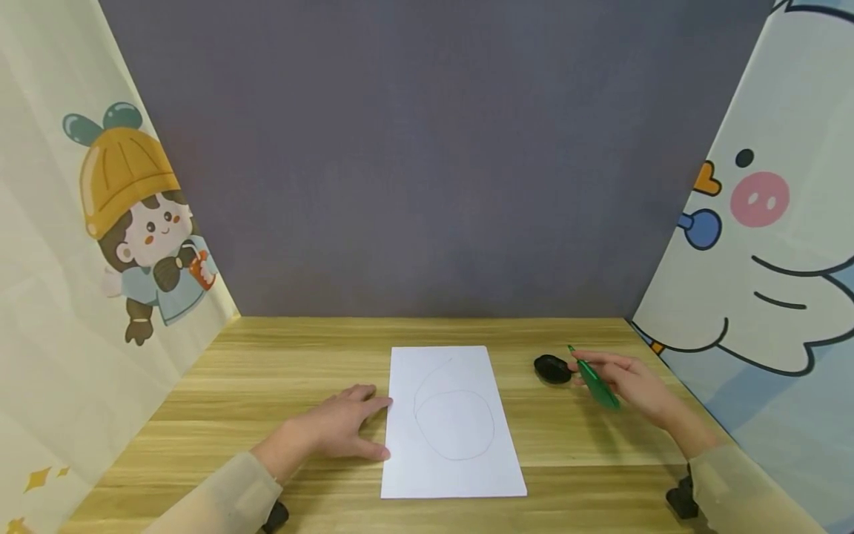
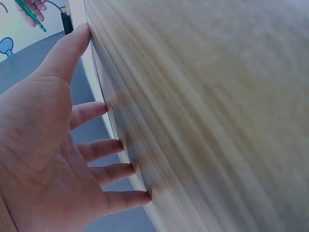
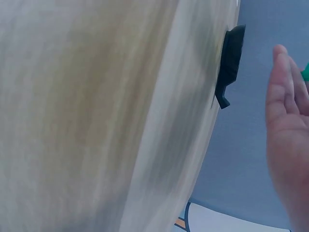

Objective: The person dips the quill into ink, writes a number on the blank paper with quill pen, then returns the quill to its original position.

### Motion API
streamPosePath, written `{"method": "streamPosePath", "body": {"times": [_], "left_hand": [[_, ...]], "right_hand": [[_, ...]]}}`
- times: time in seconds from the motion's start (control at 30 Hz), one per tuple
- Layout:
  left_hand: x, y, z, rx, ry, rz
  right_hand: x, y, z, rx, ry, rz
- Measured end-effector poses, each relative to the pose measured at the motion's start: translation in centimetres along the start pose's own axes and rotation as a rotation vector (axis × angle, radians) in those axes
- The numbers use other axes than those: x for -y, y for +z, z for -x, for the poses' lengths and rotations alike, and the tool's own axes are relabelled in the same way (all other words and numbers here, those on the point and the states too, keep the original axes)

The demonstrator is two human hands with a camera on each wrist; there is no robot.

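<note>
A white sheet of paper lies on the table, with a thin faint curve and a rough circle drawn on it. My left hand has its fingers spread; thumb and forefinger touch the sheet's left edge, and the left wrist view shows the fingertips against the tabletop. To the right of the paper, my right hand pinches a slim green pen, raised over the table and slanted. Just left of that hand sits a small black oval dish, seen side-on as a low black shape in the right wrist view.
The wooden tabletop ends at a dark grey panel behind. Cartoon-printed cloths stand at the left and right sides.
</note>
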State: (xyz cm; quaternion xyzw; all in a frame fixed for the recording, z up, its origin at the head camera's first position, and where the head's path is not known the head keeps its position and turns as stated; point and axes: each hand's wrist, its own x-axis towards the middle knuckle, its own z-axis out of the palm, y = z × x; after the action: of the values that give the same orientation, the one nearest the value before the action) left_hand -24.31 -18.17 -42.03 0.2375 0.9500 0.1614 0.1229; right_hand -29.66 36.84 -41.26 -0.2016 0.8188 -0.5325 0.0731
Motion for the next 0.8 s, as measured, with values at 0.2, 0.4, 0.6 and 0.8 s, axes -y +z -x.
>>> {"method": "streamPosePath", "body": {"times": [0.2,0.4,0.6,0.8], "left_hand": [[0.1,-0.1,-0.1,0.004,-0.003,-0.001],[0.0,-0.2,0.0,0.007,-0.004,0.001],[-0.1,-0.3,0.1,0.002,0.005,0.0],[-0.2,-0.3,0.1,-0.001,0.006,0.001]], "right_hand": [[0.2,-0.1,0.2,-0.091,0.007,0.052],[-0.2,-0.7,0.4,-0.116,0.064,0.12],[-0.9,-1.5,0.7,-0.138,0.077,0.184],[-1.4,-1.7,0.7,-0.122,0.082,0.29]]}}
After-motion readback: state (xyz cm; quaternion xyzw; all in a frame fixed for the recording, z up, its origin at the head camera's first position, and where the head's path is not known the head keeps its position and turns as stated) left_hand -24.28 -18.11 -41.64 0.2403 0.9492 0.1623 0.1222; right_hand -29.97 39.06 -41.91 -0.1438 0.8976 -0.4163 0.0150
